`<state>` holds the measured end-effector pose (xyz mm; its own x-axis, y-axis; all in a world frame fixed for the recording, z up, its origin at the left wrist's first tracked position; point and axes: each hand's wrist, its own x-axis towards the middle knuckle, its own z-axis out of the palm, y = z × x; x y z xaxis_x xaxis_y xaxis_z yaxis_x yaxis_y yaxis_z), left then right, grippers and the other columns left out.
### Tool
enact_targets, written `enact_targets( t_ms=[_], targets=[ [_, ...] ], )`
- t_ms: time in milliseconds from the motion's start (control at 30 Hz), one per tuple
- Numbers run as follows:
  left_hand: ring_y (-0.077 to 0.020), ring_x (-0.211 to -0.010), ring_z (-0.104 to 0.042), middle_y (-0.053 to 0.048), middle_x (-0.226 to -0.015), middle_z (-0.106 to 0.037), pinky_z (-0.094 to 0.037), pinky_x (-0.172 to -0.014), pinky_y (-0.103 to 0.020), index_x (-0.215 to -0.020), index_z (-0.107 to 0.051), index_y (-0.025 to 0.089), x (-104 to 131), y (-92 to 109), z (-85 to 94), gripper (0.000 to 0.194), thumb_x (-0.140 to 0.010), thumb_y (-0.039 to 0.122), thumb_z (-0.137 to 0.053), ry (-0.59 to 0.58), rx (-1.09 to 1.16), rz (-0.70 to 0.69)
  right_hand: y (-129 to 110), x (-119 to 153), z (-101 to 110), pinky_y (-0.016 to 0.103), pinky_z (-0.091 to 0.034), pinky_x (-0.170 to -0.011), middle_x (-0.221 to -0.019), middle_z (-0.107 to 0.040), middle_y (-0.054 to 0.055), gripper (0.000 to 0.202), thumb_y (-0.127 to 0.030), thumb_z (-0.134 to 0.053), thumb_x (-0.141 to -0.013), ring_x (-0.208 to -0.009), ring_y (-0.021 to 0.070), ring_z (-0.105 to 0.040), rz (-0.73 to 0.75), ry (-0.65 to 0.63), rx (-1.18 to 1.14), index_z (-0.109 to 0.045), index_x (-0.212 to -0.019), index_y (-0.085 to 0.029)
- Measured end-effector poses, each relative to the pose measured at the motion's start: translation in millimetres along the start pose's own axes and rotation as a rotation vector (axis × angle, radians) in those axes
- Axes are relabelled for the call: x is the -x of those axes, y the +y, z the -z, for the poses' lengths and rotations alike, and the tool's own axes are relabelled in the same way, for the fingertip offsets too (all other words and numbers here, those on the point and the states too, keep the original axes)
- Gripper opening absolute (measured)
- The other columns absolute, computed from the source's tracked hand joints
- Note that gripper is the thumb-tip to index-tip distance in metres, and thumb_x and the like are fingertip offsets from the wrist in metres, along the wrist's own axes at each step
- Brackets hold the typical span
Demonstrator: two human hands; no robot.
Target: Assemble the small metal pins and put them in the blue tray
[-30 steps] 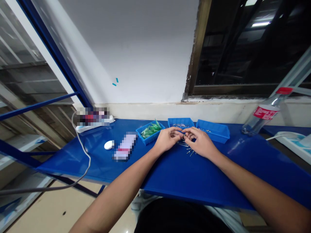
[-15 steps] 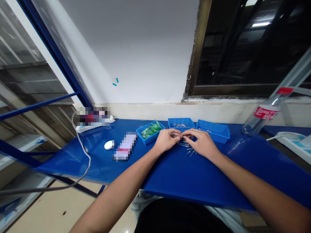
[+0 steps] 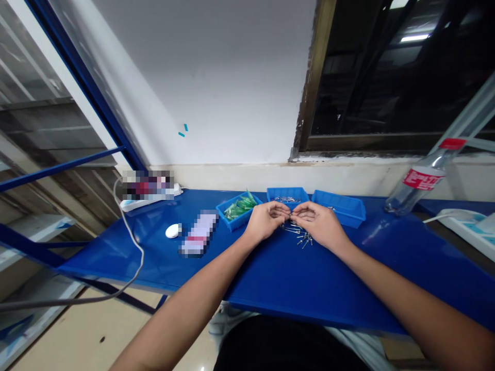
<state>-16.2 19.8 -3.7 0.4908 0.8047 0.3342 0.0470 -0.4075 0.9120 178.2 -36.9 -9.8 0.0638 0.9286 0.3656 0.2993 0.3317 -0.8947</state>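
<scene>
Fingers (image 3: 279,207) of both hands curl inward until their tips nearly meet above a blue, smooth-topped table (image 3: 270,278), the left hand (image 3: 265,221) and the right hand (image 3: 323,226) bent toward each other with thumbs drawn close to the fingertips. A small metallic piece (image 3: 291,216) shows where the tips converge; it is too small and too covered to identify, and whether either hand grips it firmly cannot be told. Just below and partly behind the right hand, thin silver-coloured metal pins (image 3: 305,239) lie loose and fanned out on the tabletop. Beyond the hands stands a blue rectangular plastic tray (image 3: 288,192) with more such slender metal pieces inside; beside it, to the right, sits a longer blue plastic bin (image 3: 350,218) with a few small bright pieces near its left end. Near the left hand, a blue plastic box set at an angle (image 3: 242,222) holds glossy green pointed pieces (image 3: 238,207). Farther left rest a white rounded object (image 3: 172,231) and a pale, oblong, pixelated item (image 3: 201,232). Well apart at right is a clear plastic bottle with red cap and red label (image 3: 423,179).
</scene>
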Motion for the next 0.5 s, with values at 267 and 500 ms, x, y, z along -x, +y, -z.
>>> enact_targets(
  t_ms=[267,500],
  targets=[
    [-0.0197,-0.095,-0.076,-0.012,-0.105,-0.075,-0.061,-0.087,-0.032,-0.107,-0.065,0.012,0.3,6.5,-1.6,0.026,-0.083,0.007,-0.074,-0.007,0.137,-0.026,2.5,-1.3,0.8,0.042,-0.063,-0.087,-0.100,-0.076,0.009,0.029,-0.041,-0.078,-0.084,-0.091,0.0247,-0.076,0.089,-0.001,-0.015,-0.066,-0.102,-0.021],
    [-0.0218,-0.104,-0.073,-0.012,-0.114,-0.073,-0.058,-0.096,-0.038,-0.116,-0.064,0.015,2.9,8.7,-0.9,0.023,-0.094,0.022,-0.067,-0.056,-0.149,-0.166,-7.8,-4.9,17.8,0.040,-0.056,-0.085,-0.102,-0.072,0.008,0.018,-0.027,-0.058,-0.095,-0.090,0.0234,-0.068,0.396,0.065,0.507,-0.072,-0.106,-0.023]
  ],
)
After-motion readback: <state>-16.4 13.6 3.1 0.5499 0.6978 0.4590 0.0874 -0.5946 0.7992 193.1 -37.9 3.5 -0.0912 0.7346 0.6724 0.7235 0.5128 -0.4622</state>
